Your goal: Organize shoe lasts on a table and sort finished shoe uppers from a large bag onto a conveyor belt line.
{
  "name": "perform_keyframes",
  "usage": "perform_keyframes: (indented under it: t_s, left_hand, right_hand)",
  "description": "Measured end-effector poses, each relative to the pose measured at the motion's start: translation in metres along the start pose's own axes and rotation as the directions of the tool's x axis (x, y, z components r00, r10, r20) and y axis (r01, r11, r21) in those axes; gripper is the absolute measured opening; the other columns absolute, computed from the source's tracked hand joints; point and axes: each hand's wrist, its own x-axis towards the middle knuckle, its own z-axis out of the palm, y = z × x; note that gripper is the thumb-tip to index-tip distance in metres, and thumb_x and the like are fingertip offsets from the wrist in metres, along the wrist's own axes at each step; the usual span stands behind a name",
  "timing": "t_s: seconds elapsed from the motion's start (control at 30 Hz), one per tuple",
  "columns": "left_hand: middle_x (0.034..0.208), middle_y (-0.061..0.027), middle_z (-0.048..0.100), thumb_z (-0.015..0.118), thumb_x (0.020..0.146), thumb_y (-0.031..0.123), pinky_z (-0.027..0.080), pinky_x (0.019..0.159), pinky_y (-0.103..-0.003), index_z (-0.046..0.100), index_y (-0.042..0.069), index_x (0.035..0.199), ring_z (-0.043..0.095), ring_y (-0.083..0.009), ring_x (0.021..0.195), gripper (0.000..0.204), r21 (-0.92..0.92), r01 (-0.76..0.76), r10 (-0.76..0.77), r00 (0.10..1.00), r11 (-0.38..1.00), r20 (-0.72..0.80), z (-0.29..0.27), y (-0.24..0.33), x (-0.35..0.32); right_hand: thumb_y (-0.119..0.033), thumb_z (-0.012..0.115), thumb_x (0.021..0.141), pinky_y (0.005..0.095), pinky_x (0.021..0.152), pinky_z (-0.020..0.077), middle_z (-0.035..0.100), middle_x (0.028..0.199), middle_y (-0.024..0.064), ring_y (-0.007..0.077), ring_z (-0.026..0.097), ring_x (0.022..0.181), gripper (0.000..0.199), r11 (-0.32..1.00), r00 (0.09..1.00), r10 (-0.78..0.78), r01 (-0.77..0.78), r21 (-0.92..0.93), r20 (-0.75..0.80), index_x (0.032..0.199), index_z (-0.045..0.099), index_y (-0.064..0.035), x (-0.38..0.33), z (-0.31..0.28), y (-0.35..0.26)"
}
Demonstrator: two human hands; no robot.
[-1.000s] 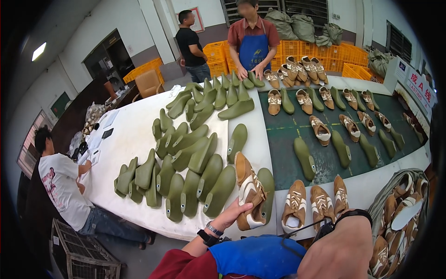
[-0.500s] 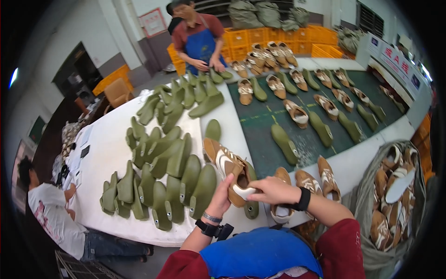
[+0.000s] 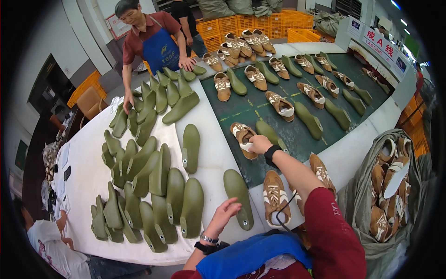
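Note:
At the near-left corner of the dark green belt (image 3: 220, 118), my right hand (image 3: 260, 145) grips a tan sneaker (image 3: 242, 132) with white stripes by its heel. The sneaker rests toe-away beside a green shoe last (image 3: 269, 131), which my hand and wrist partly hide. My left hand (image 3: 223, 216) holds nothing, fingers apart, next to another green last (image 3: 238, 193) on the white tabletop. Two more tan sneakers, a full one (image 3: 276, 193) and one farther right (image 3: 323, 172), stand along the near edge, partly behind my right arm.
Many green lasts (image 3: 153, 172) cover the white table (image 3: 86, 186) at left. Sneakers and lasts sit in rows on the belt. Across the table a co-worker in a blue apron (image 3: 160, 49) touches lasts. A sack of sneakers (image 3: 360, 186) stands at right; orange crates (image 3: 251, 23) line the back.
My right hand has carried the sneaker forward onto the belt, and my left hand has let go of it. The co-worker has stretched one hand toward the lasts. The view has shifted slightly.

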Motion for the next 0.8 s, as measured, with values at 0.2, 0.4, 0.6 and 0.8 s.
perform_keyframes:
  t_s: [0.2, 0.4, 0.6, 0.8]
  left_hand:
    - [0.103, -0.0083, 0.063, 0.057, 0.091, 0.017, 0.047, 0.088, -0.027, 0.045, -0.003, 0.127, 0.06, -0.0141, 0.093, 0.043, 0.085, 0.023, -0.016, 0.997, 0.996, -0.073, -0.017, -0.013, 0.015]
    - [0.111, -0.014, 0.058, 0.064, 0.084, 0.021, 0.046, 0.087, -0.031, 0.052, -0.001, 0.119, 0.056, -0.0202, 0.101, 0.043, 0.47, -0.147, 0.211, 0.974, 0.87, -0.085, -0.008, -0.014, 0.021]
    - [0.128, -0.0241, 0.043, 0.071, 0.073, 0.032, 0.031, 0.103, -0.047, 0.057, 0.004, 0.112, 0.037, -0.043, 0.121, 0.05, 0.841, -0.452, 0.502, 0.823, 0.299, 0.264, 0.005, -0.043, 0.038]
    - [0.127, -0.0214, 0.046, 0.069, 0.073, 0.023, 0.029, 0.105, -0.047, 0.061, 0.004, 0.101, 0.033, -0.0435, 0.124, 0.035, 0.856, -0.419, 0.561, 0.805, 0.303, 0.195, 0.005, -0.06, 0.044]
  right_hand:
    - [-0.014, 0.059, 0.078, 0.0431, 0.086, 0.0466, 0.064, 0.099, 0.0198, 0.0331, 0.061, 0.096, 0.039, 0.952, 0.956, 0.187, -0.119, 0.284, -0.226, 0.117, 0.058, -0.0093, 0.053, 0.034, 0.013]
    - [-0.013, 0.055, 0.079, 0.0415, 0.084, 0.0478, 0.065, 0.098, 0.017, 0.0338, 0.061, 0.094, 0.035, 0.966, 0.982, -0.181, 0.188, 0.179, -0.056, 0.114, 0.058, -0.0077, 0.007, 0.002, -0.019]
    - [-0.018, 0.055, 0.076, 0.0411, 0.075, 0.0502, 0.066, 0.09, 0.0156, 0.0347, 0.063, 0.083, 0.029, 0.911, 0.906, -0.397, 0.37, 0.184, 0.146, 0.102, 0.064, -0.0093, -0.115, -0.041, -0.048]
    - [-0.026, 0.058, 0.077, 0.0403, 0.065, 0.0479, 0.065, 0.078, 0.0161, 0.0286, 0.064, 0.074, 0.025, 0.941, 0.796, -0.329, 0.319, 0.11, 0.508, 0.088, 0.066, -0.0043, -0.234, -0.018, -0.035]
